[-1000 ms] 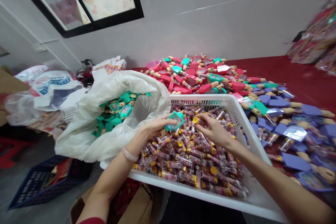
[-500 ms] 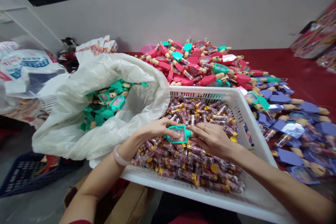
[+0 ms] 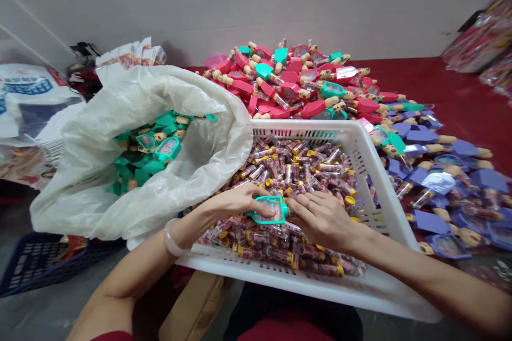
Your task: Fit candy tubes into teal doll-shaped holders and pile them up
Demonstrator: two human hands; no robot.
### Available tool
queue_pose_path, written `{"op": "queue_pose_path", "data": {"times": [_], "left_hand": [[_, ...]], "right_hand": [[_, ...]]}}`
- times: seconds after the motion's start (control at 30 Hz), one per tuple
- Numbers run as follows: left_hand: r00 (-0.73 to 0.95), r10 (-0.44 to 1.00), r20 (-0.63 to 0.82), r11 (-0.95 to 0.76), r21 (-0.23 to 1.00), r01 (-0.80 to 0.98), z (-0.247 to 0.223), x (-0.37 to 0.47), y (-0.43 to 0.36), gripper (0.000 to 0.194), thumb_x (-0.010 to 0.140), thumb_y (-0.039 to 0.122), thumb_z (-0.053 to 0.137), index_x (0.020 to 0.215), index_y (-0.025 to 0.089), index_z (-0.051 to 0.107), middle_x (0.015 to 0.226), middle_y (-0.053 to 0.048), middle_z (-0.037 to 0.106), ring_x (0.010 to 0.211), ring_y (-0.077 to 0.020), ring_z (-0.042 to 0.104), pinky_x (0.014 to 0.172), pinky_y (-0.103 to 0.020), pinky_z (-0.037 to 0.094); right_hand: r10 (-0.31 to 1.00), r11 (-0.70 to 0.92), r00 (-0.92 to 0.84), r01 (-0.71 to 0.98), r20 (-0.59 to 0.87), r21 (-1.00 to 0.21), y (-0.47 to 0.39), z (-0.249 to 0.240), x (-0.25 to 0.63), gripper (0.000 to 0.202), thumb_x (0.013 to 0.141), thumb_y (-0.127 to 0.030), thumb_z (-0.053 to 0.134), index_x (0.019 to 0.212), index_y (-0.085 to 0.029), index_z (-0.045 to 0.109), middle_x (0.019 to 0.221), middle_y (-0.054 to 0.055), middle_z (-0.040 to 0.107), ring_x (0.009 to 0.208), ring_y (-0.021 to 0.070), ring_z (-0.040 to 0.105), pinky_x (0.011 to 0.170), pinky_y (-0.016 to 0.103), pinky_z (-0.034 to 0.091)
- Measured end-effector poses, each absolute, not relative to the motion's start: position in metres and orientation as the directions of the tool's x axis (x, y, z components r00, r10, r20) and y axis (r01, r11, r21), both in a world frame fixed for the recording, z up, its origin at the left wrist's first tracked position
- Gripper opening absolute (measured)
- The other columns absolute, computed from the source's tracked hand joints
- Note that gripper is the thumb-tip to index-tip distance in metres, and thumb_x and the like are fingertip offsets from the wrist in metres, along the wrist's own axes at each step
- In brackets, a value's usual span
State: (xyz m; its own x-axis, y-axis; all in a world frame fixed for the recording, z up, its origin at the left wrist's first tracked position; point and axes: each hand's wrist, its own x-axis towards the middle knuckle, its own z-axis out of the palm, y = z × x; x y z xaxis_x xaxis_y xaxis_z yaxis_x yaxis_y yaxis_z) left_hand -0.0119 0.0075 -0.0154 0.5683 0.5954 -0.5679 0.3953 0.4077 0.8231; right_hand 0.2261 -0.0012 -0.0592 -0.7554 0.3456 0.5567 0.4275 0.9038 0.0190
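Note:
Over the white plastic basket (image 3: 400, 224), my left hand (image 3: 240, 200) grips a small teal plastic toy case (image 3: 269, 210) with a clear window, thumb on its front. My right hand (image 3: 320, 216) is closed around the case's right-hand end; its fingers hide what they pinch there, perhaps a tube. Beneath both hands, the basket is filled with small clear tubes (image 3: 280, 168) with yellow caps and pinkish contents. On the left, an open whitish plastic sack (image 3: 160, 213) holds more teal pieces (image 3: 154, 170) with beige knobs.
Behind the basket lies a heap of red toy pieces (image 3: 288, 109) mixed with teal ones. Purple pieces (image 3: 432, 221) spread along the right on a red surface (image 3: 420, 74). A blue basket (image 3: 36, 266) stands low at the left, near a cardboard box (image 3: 192, 303).
The camera view has shifted, so the scene sits slightly higher and further left. My right fingers have closed more tightly around the end of the teal case, which stays in my left hand.

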Motion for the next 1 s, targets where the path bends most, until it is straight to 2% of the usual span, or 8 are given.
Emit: {"op": "queue_pose_path", "data": {"times": [0.17,0.43,0.57,0.67,0.77,0.83,0.9,1.0], "left_hand": [[0.582,0.746,-0.322,0.031,0.891,0.453,-0.018,-0.012,-0.004,0.034,0.080,0.044,0.067,0.099,0.015,0.066,0.086,0.000,0.062,0.077,-0.0142,0.054,0.068,-0.023,0.041],[0.500,0.854,-0.148,-0.356,0.535,0.766,-0.009,-0.002,-0.037,0.040,0.087,0.042,0.060,0.120,0.021,0.054,0.110,-0.007,0.066,0.096,-0.0237,0.063,0.081,-0.031,0.045],[0.498,0.831,-0.247,-0.235,0.656,0.717,0.007,0.002,-0.044,0.039,0.086,0.056,0.056,0.098,0.019,0.058,0.082,-0.003,0.063,0.074,-0.0176,0.060,0.065,-0.026,0.043],[0.555,0.697,-0.455,0.119,0.836,0.536,0.017,0.005,-0.045,0.044,0.083,0.063,0.056,0.088,0.019,0.053,0.069,0.002,0.056,0.053,-0.0104,0.051,0.048,-0.021,0.037],[0.666,0.405,-0.626,0.477,0.766,0.431,0.019,0.009,-0.047,0.044,0.083,0.063,0.054,0.090,0.020,0.051,0.067,0.002,0.058,0.036,-0.0065,0.038,0.034,-0.020,0.024],[0.702,0.319,-0.636,0.528,0.735,0.426,0.017,0.013,-0.049,0.043,0.084,0.063,0.051,0.090,0.020,0.051,0.069,0.001,0.060,0.034,-0.0060,0.036,0.033,-0.019,0.021],[0.679,0.411,-0.608,0.392,0.791,0.470,0.015,0.017,-0.051,0.043,0.085,0.063,0.049,0.092,0.020,0.052,0.071,0.000,0.060,0.038,-0.0070,0.040,0.036,-0.019,0.027],[0.593,0.682,-0.428,-0.159,0.704,0.692,0.010,0.022,-0.051,0.037,0.087,0.054,0.053,0.101,0.019,0.056,0.078,-0.005,0.063,0.056,-0.0137,0.054,0.050,-0.023,0.040]], "right_hand": [[0.392,0.886,-0.738,0.463,0.549,-0.010,-0.001,-0.057,0.227,0.016,0.093,-0.020,0.053,0.103,-0.010,0.060,0.080,0.005,0.066,0.068,0.0148,0.058,0.060,0.029,0.037],[0.550,0.756,-0.752,0.633,0.363,0.166,-0.001,-0.047,0.224,0.015,0.079,-0.004,0.056,0.073,-0.017,0.054,0.062,0.003,0.058,0.059,0.0164,0.049,0.057,0.031,0.025],[0.444,0.795,-0.780,0.569,0.440,0.207,-0.006,-0.028,0.225,0.021,0.087,-0.008,0.048,0.069,-0.018,0.054,0.058,0.002,0.055,0.055,0.0154,0.044,0.058,0.032,0.023],[0.378,0.816,-0.799,0.526,0.469,0.239,-0.014,-0.011,0.231,0.026,0.088,-0.008,0.044,0.067,-0.018,0.055,0.058,0.003,0.053,0.055,0.0155,0.043,0.058,0.033,0.023],[0.357,0.824,-0.806,0.510,0.472,0.247,-0.027,-0.002,0.237,0.027,0.089,-0.008,0.043,0.067,-0.017,0.057,0.058,0.003,0.054,0.055,0.0151,0.044,0.057,0.033,0.025],[0.388,0.828,-0.814,0.514,0.432,0.225,-0.035,-0.003,0.240,0.024,0.085,-0.007,0.045,0.067,-0.017,0.057,0.058,0.004,0.056,0.055,0.0156,0.046,0.056,0.032,0.026],[0.489,0.821,-0.807,0.554,0.331,0.138,-0.039,-0.008,0.240,0.017,0.079,-0.009,0.051,0.066,-0.017,0.057,0.057,0.004,0.058,0.053,0.0157,0.048,0.054,0.031,0.027],[0.712,0.696,-0.702,0.706,-0.001,-0.130,-0.034,-0.016,0.236,0.009,0.071,-0.013,0.060,0.064,-0.018,0.058,0.054,0.002,0.059,0.047,0.0129,0.048,0.048,0.027,0.025]]}}
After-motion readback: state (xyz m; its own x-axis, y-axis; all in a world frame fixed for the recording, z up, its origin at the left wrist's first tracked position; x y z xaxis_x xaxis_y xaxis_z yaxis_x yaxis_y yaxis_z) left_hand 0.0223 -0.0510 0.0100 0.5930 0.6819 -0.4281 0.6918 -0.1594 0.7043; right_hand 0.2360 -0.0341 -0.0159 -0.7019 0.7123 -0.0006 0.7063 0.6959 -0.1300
